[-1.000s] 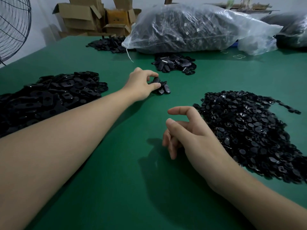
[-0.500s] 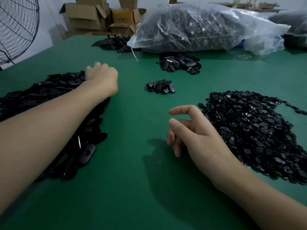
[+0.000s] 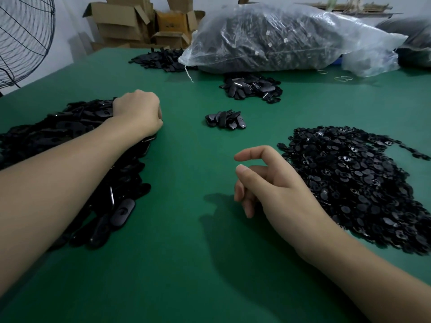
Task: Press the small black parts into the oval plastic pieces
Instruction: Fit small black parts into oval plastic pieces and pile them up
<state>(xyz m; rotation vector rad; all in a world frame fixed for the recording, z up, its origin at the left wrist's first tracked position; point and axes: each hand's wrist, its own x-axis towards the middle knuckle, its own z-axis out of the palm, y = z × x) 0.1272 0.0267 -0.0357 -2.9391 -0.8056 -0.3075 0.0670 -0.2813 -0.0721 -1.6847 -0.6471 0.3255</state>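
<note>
A big heap of black oval plastic pieces (image 3: 77,117) covers the left of the green table. My left hand (image 3: 140,110) rests on its far right edge, knuckles up, fingers curled down into the heap; the fingertips are hidden, so I cannot see whether they hold a piece. A wide heap of small black round parts (image 3: 356,183) lies on the right. My right hand (image 3: 275,185) hovers just left of that heap, fingers loosely curled, index finger out, holding nothing. A small cluster of oval pieces (image 3: 225,119) sits at the centre, beyond both hands.
Another small pile of oval pieces (image 3: 251,88) lies farther back, in front of a large clear plastic bag (image 3: 279,38) full of black parts. A further pile (image 3: 161,59), cardboard boxes (image 3: 130,24) and a fan (image 3: 23,38) are at the back left. Rubber bands (image 3: 342,78) lie back right.
My left hand left the small centre cluster and swung left onto the oval heap, where it now sits with fingers curled. My right hand has barely moved.
</note>
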